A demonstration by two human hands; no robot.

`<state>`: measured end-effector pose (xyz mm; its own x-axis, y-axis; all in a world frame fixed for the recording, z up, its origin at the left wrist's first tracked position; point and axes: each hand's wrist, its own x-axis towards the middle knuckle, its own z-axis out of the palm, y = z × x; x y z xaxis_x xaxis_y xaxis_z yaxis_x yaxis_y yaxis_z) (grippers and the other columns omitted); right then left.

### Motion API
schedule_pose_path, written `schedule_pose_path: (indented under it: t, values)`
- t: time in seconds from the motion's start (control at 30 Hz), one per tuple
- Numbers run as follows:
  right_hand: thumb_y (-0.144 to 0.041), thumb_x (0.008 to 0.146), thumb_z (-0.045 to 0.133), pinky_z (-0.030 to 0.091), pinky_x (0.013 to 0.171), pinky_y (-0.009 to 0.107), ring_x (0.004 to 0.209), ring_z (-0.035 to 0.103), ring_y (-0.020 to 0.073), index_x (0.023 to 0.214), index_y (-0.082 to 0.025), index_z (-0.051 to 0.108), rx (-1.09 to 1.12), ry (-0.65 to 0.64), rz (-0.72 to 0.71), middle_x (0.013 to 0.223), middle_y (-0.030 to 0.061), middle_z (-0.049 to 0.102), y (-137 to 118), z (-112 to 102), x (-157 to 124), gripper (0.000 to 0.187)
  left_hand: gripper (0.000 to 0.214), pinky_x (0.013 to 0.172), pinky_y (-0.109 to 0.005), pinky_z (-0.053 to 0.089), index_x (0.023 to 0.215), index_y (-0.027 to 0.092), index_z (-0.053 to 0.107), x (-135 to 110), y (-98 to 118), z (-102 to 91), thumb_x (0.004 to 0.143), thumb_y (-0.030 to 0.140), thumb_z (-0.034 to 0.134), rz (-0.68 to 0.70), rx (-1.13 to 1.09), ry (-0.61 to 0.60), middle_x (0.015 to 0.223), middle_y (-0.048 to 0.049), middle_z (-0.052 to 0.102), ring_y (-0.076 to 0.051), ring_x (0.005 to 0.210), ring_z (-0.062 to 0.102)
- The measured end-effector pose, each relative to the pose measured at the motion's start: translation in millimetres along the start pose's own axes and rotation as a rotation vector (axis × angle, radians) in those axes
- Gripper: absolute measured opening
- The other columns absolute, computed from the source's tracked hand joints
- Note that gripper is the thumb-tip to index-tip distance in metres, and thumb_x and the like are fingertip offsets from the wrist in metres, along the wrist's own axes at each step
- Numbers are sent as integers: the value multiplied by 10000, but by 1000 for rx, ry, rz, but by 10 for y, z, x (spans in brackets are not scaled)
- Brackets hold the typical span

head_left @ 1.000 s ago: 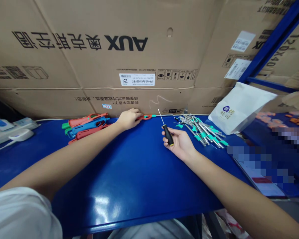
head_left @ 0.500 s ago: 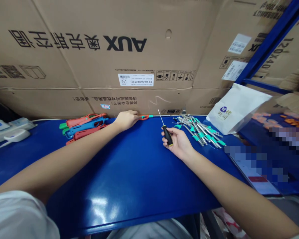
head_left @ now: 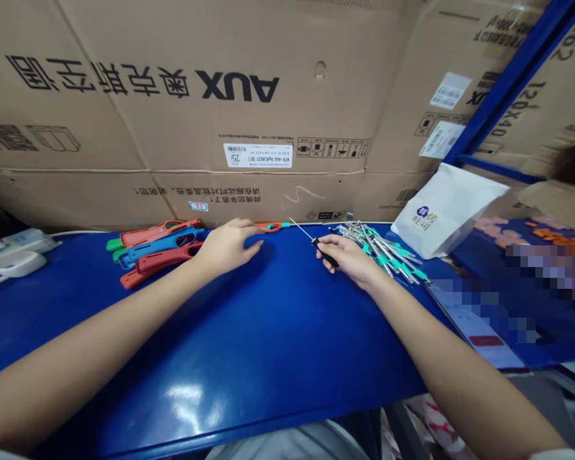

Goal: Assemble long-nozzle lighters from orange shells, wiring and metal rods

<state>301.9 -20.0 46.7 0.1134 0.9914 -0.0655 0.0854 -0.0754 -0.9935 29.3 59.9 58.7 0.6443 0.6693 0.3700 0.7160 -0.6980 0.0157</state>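
Note:
My right hand [head_left: 347, 257] is closed on a small screwdriver [head_left: 316, 243] with a black handle, its thin shaft pointing up-left low over the blue table [head_left: 268, 332]. My left hand [head_left: 227, 244] hovers palm down, fingers loosely spread and holding nothing, just in front of a red lighter body with a green tip [head_left: 274, 226] that lies against the cardboard box. To the left of that hand lies a pile of red and blue lighter shells [head_left: 156, 246]. Right of the screwdriver is a heap of metal tubes with green ends [head_left: 386, 252].
Large cardboard boxes [head_left: 239, 108] wall off the table's far edge. A white paper bag [head_left: 448, 207] leans at the right beside a blue shelf post [head_left: 503, 89]. A white power strip and plug [head_left: 14, 252] sit at far left. Papers [head_left: 469, 326] lie at the right.
My left hand let go of the red lighter body at the box and drew back slightly. My right hand turned palm down and lowered the screwdriver toward the table.

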Motion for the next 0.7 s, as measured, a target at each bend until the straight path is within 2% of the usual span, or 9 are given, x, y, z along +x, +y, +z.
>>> schedule_pose_path:
  t: [0.07,0.1,0.17,0.2,0.27,0.33,0.4,0.5,0.7]
  values:
    - [-308,752,688,503,568,305,622,589,167,918,-221,635,-181,111,-97,803,25,685,-58,-184,62,194,381,971,-403,547,1162,207,723,-206,37,-128,976,417,466,-13,-24,-2,1209,-83,720,-276,1134,661]
    - [-284,742,700,541,688,335,768,636,193,916,-229,642,-267,179,-153,902,39,704,-86,-296,96,191,388,970,-406,549,1139,213,732,-315,34,-186,972,435,461,-27,-34,-7,1216,-81,722,-279,1138,663]
    - [-237,709,715,519,917,408,1034,636,253,870,-227,647,-432,310,-228,1026,70,713,-126,-537,168,175,410,975,-415,544,1130,221,744,-521,-11,-287,953,469,469,-68,-59,-56,1206,-80,730,-284,1124,671]
    - [-216,694,717,489,981,442,1091,624,281,826,-217,643,-507,360,-236,1033,90,717,-132,-651,203,151,428,990,-428,534,1132,214,747,-610,-51,-329,944,480,470,-95,-55,-65,1203,-88,733,-292,1129,667]
    - [-189,690,700,464,1014,479,1087,636,306,779,-204,638,-636,434,-224,990,110,729,-110,-835,264,110,451,1028,-441,508,1131,200,747,-752,-151,-395,931,499,475,-163,-42,-59,1240,-99,723,-305,1175,647]
    - [-183,701,683,480,984,470,1032,663,301,775,-200,644,-748,467,-209,944,106,740,-55,-924,304,85,444,1037,-427,491,1138,182,733,-838,-265,-431,948,472,455,-239,-10,-63,1243,-103,717,-295,1171,639]
    - [-200,721,687,511,915,416,969,685,281,790,-196,657,-842,456,-207,909,95,745,10,-910,316,75,417,982,-424,503,1110,178,725,-879,-378,-437,938,445,455,-291,27,-84,1189,-110,726,-298,1102,647]
    - [-231,728,716,519,787,340,865,696,248,820,-199,679,-960,375,-225,871,70,746,94,-768,292,105,390,943,-391,504,1086,175,716,-898,-521,-412,938,419,449,-331,36,-81,1156,-106,724,-291,1083,641]
    - [-254,764,713,483,717,316,844,685,242,859,-215,693,-1120,228,-271,891,49,748,216,-568,256,104,406,824,-321,500,1133,165,688,-926,-675,-394,918,448,491,-386,35,-105,1114,-102,700,-248,962,646]
